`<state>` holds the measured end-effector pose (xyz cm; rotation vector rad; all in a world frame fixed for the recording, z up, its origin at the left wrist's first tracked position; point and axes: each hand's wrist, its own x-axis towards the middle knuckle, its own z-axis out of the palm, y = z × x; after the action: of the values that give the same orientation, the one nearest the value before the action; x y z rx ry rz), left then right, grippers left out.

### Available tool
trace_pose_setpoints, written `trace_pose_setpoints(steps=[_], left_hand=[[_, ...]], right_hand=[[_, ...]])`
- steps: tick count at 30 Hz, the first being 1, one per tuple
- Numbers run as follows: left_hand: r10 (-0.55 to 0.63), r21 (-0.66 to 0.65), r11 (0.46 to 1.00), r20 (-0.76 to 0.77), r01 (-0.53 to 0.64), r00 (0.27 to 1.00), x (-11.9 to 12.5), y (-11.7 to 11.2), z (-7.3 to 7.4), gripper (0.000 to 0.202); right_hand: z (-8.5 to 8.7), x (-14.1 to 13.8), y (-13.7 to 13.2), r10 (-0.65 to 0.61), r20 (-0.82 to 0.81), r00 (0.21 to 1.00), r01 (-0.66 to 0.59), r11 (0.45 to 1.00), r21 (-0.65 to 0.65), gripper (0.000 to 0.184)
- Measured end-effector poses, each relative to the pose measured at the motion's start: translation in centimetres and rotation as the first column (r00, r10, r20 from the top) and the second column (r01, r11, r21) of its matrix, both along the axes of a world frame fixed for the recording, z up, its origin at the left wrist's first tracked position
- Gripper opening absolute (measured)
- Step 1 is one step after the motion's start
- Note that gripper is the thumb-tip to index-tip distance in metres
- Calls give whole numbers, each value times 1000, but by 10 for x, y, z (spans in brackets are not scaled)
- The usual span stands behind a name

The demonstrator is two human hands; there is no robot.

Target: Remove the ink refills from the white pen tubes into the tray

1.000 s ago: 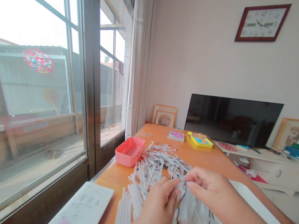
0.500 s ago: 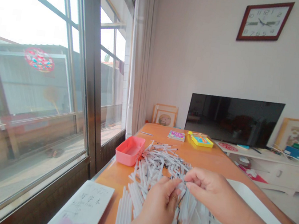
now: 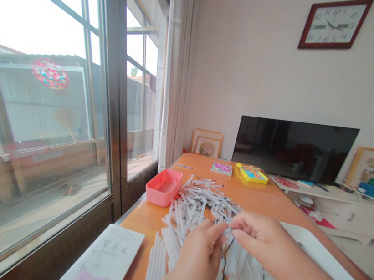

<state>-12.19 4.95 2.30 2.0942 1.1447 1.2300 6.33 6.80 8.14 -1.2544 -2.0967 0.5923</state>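
A big heap of thin white pen tubes (image 3: 199, 206) covers the near half of an orange wooden table (image 3: 262, 198). Both my hands hover over the heap, fingertips meeting. My left hand (image 3: 201, 256) is closed round a tube, thumb and fingers pinched at its upper end. My right hand (image 3: 257, 236) pinches the same spot from the right, gripping a small part that I cannot make out between the fingertips.
A pink plastic tray (image 3: 163, 186) stands left of the heap near the window. A white exercise book (image 3: 105, 258) lies at the table's near left corner. Small colourful boxes (image 3: 253, 174) sit at the far end. A television (image 3: 292, 147) stands behind on a white cabinet.
Both hands stay pinched together over the heap; the view has shifted only slightly.
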Motion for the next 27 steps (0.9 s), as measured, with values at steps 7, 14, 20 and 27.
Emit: trace_pose_setpoints(steps=[7, 14, 20, 27], left_hand=[[51, 10, 999, -73, -51, 996, -1, 1, 1, 31], [51, 28, 998, -43, -49, 998, -2, 1, 1, 24], [44, 32, 999, -36, -43, 998, -3, 2, 0, 25], [74, 1, 997, -88, -74, 993, -5, 1, 3, 25]], right_hand=[[-4, 2, 1, -4, -31, 1000, 1, 996, -85, 15], [-3, -1, 1, -36, 115, 993, 33, 999, 23, 23], [-8, -5, 4, -61, 152, 987, 50, 996, 75, 41], [-4, -4, 5, -24, 95, 995, 18, 998, 61, 27]])
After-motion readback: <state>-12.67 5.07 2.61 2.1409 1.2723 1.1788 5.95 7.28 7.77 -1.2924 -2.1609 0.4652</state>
